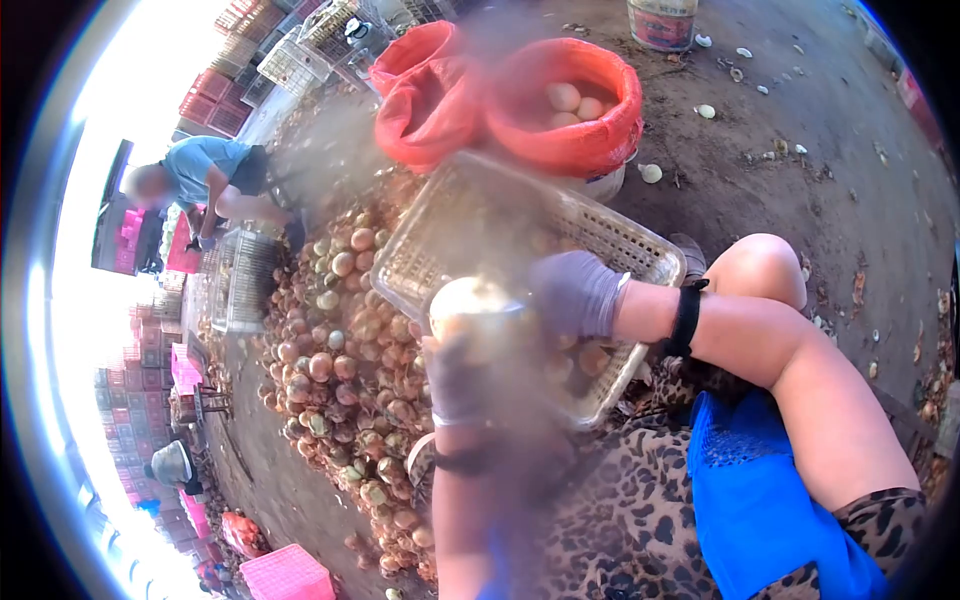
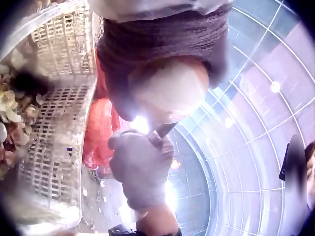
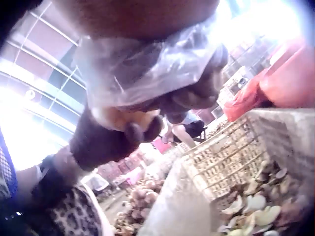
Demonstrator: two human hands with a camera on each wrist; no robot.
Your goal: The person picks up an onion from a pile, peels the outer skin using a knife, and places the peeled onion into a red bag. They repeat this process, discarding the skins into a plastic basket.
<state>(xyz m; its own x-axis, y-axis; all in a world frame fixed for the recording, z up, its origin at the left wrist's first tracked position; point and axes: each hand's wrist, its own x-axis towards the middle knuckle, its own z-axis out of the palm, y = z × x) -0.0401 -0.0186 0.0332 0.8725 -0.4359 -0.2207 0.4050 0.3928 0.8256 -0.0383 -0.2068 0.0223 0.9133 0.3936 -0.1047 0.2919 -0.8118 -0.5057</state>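
Observation:
My gloved left hand [image 1: 458, 385] grips a large, partly peeled onion [image 2: 172, 91], with a pale bare side and a brownish patch. My gloved right hand [image 1: 580, 290] is close against the onion. In the left wrist view its fingers curl round a small knife [image 2: 166, 129], whose short blade points at the onion; the handle is hidden in the fist. Clear plastic [image 3: 147, 73] covers the right wrist and part of that glove. Under both hands stands a beige slotted crate [image 1: 640, 245] with peelings [image 3: 256, 206] in it. A blurred smear covers part of the head view.
Beyond the crate, a red-lined bucket [image 1: 610, 125] holds several peeled onions, beside another red bag [image 1: 425, 110]. A heap of unpeeled onions [image 1: 345, 370] spreads left of the crate. Another person [image 1: 225, 175] bends over a second crate [image 1: 240, 280]. A white bucket [image 1: 663, 25] stands farther off.

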